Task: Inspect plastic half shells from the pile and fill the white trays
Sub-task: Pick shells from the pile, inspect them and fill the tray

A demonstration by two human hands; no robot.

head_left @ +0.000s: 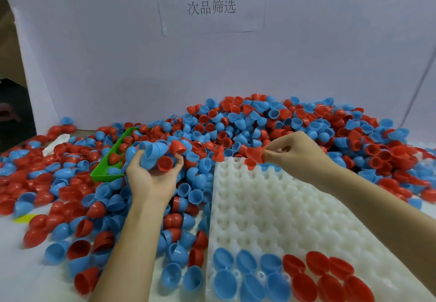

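The tray point(271, 207) lies right of centre on the table point(14, 278), shells point(292, 275) in its near rows. The pile point(259, 124) spreads behind and left, a basket point(106, 169) sunk in it.

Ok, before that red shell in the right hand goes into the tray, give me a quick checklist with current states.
1. Right hand has a firm pinch on the red shell: ok.
2. Shell free of cracks or defects: cannot tell, too blurred.
3. Free pockets in the white tray: ok, only the near rows hold blue shells and red shells.
4. Tray's far edge free of stray shells: not ok, loose shells from the pile lie on it.
5. Left hand holds its stock securely: ok, it cups several blue and red shells.
6. Green basket reachable for rejects: ok, beside the left hand.
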